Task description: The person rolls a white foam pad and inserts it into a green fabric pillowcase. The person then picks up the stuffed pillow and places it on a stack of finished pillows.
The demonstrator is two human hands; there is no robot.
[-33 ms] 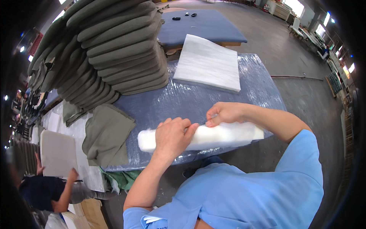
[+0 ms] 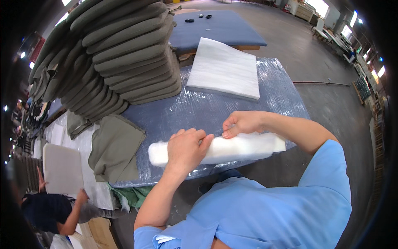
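A long white foam pad [image 2: 232, 148] with fluffy wadding over it lies along the near edge of a blue, plastic-covered table [image 2: 199, 108]. My left hand [image 2: 187, 147] is wrapped over its left part, fingers on the far side and thumb along the top. Just to the right, my right hand [image 2: 240, 124] pinches the wadding at the pad's far upper edge between thumb and forefinger. The underside of the pad is hidden. Farther back on the same table rests a flat, square white wadding sheet [image 2: 226, 68], apart from both hands.
Tall stacks of grey-green cushions [image 2: 137, 58] rise at the far left. A folded grey-green cloth [image 2: 118, 149] overlaps the table's left side. Another blue-topped table [image 2: 219, 27] stands beyond, with small dark objects on it. At lower left a co-worker [image 2: 47, 211] handles a white slab [image 2: 62, 168].
My hands and the foam pad keep their places. The co-worker's nearer hand has moved slightly down and to the right beside the white slab.
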